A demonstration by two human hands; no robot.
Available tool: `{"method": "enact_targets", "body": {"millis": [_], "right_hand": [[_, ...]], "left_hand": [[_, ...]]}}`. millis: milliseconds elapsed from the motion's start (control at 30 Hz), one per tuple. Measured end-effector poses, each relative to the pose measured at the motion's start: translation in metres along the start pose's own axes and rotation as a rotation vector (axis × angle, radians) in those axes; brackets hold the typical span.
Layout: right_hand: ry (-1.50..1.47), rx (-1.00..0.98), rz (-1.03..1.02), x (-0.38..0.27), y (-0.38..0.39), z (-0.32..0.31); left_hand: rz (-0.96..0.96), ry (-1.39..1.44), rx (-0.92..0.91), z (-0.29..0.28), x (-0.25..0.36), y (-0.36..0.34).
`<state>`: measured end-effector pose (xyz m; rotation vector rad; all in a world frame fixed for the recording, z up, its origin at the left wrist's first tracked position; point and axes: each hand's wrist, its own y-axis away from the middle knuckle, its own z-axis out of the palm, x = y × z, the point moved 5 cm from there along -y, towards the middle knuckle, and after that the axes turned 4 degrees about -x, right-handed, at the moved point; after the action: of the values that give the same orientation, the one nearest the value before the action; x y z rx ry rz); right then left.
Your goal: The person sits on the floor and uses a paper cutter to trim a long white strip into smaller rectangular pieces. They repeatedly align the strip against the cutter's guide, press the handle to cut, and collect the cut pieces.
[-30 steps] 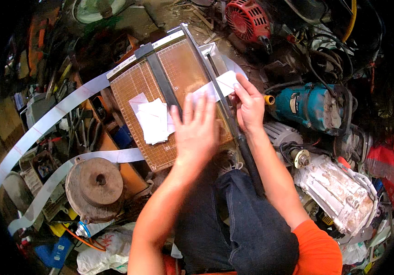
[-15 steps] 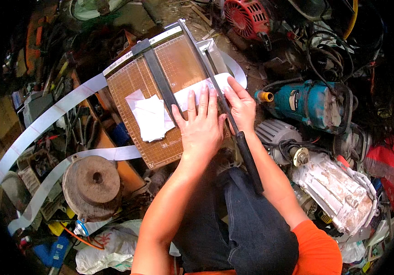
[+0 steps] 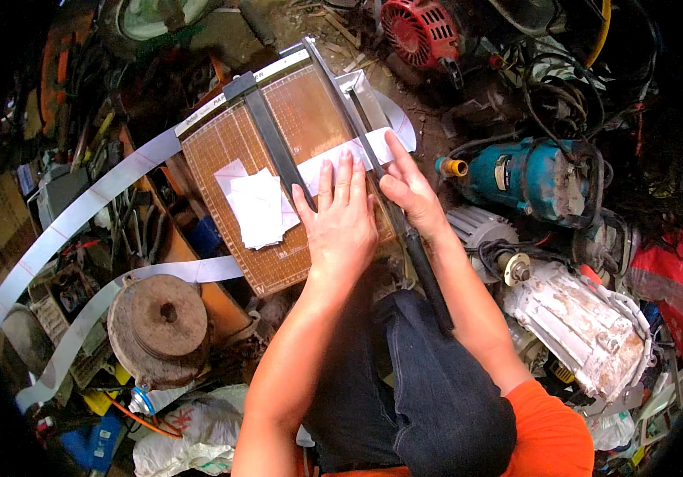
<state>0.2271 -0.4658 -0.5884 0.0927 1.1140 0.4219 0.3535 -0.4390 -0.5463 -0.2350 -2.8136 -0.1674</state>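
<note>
Across the brown gridded board of a paper cutter lies a white paper strip, its rounded end reaching past the blade arm. My left hand rests flat on this strip, fingers spread, its thumb beside the dark crossbar. To the right of the blade, my right hand is at the strip's end, index finger stretched along it and thumb apart. The blade arm's black handle slants down beside my right forearm. A loose stack of cut white paper pieces sits on the board's left half.
A long paper ribbon curves off the board to the left. Around the cutter stand a rusty round metal housing, a teal pump, a grey motor, a white-crusted motor casing and a red engine part.
My right hand has loosened from the paper's end, its fingers straightening and the thumb moving away. My left hand stays pressed on the strip. The view has shifted slightly.
</note>
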Motion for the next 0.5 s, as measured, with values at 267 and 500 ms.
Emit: {"method": "enact_targets", "body": {"millis": [267, 500], "right_hand": [[0.077, 0.083, -0.003, 0.016, -0.003, -0.014], [0.392, 0.198, -0.064, -0.023, 0.047, -0.030]], "left_hand": [[0.004, 0.015, 0.011, -0.001, 0.001, -0.002], [0.023, -0.072, 0.002, 0.005, 0.000, 0.000]]}}
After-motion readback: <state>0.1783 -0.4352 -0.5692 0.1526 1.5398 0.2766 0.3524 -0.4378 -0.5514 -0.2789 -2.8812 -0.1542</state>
